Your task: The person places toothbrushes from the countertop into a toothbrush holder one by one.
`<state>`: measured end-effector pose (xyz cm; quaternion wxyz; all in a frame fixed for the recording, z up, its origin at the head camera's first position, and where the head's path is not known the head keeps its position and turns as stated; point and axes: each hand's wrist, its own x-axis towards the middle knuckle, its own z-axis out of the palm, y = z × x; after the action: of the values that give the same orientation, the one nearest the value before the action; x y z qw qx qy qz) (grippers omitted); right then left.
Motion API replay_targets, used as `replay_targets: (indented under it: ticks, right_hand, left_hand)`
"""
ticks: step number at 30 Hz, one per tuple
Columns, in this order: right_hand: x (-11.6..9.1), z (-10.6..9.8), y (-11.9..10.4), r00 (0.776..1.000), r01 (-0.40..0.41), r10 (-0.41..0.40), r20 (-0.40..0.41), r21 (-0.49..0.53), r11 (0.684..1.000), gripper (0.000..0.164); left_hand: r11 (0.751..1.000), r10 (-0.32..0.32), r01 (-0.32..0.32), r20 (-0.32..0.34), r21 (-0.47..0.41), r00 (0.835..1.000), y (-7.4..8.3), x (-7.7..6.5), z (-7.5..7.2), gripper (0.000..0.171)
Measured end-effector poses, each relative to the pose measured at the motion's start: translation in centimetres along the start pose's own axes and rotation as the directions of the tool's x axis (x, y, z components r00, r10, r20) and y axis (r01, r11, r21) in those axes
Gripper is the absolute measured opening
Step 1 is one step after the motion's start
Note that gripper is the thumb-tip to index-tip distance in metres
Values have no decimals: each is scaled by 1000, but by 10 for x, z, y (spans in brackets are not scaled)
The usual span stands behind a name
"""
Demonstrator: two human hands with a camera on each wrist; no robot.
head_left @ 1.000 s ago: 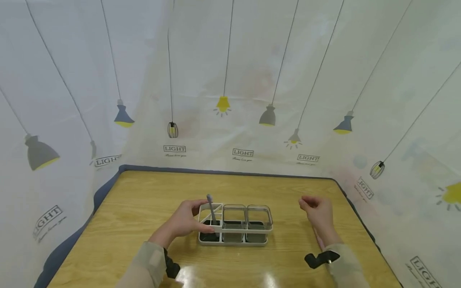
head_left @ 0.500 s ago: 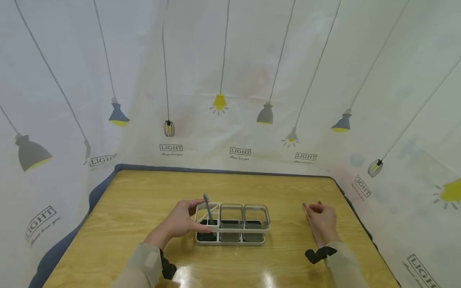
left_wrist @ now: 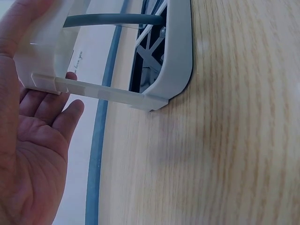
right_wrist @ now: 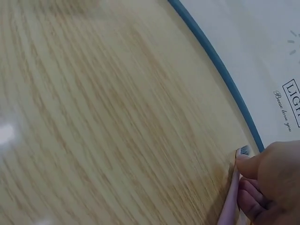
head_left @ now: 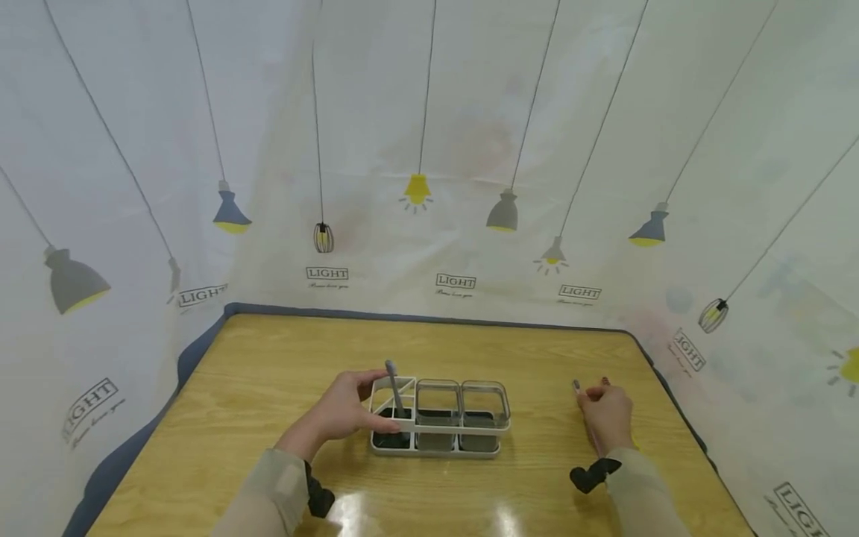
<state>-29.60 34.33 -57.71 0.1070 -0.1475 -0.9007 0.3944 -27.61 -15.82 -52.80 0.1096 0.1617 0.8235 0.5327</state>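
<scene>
Pink toothbrush (right_wrist: 228, 208): at the right side of the wooden table (head_left: 302, 347), well apart from the holder; whether it touches the wood, I cannot tell.
Right hand (head_left: 607, 418): pinches this toothbrush near its bristles, between thumb and bent fingers.
White holder (head_left: 463, 429): stands upright on the table, near the middle.
Left hand (head_left: 345, 410): grips the holder's left end, thumb on the near side, fingers behind.
Grey toothbrush (head_left: 394, 384): leans in the holder's left section.
Clear cups (head_left: 438, 403): two, side by side in the other sections.
</scene>
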Motion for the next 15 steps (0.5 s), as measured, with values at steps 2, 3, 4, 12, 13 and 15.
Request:
replay_targets:
  ticks: [2,3,4,12,13,15]
  right_hand:
    - [2,1,1,1000,17,-17,-3,-37,999,29]
    - [4,2,2,1000,21,-21,-4,-51,998,28]
    - [5,3,3,1000,23,-23,-3,-62,998,27]
    - [9,7,2,999,6,-2,32,-112,994,18]
    - [9,7,1,999,1,3,34,-112,994,18]
    - [8,7,-1,999,-15,18,31,-108,994,17]
  left_hand:
    - [1000,2,-2,2,10,1000,0,1,1,100]
    - [1000,3,-3,4,14,1000,0,1,1,100]
    - [1000,6,-6,4,17,1000,0,1,1,100]
    - [1000,7,-7,6,13,1000,3,0,0,99]
    - [1000,7,-8,6,11,1000,3,0,0,99]
    - [1000,5,-5,5,12,1000,4,-1,0,100]
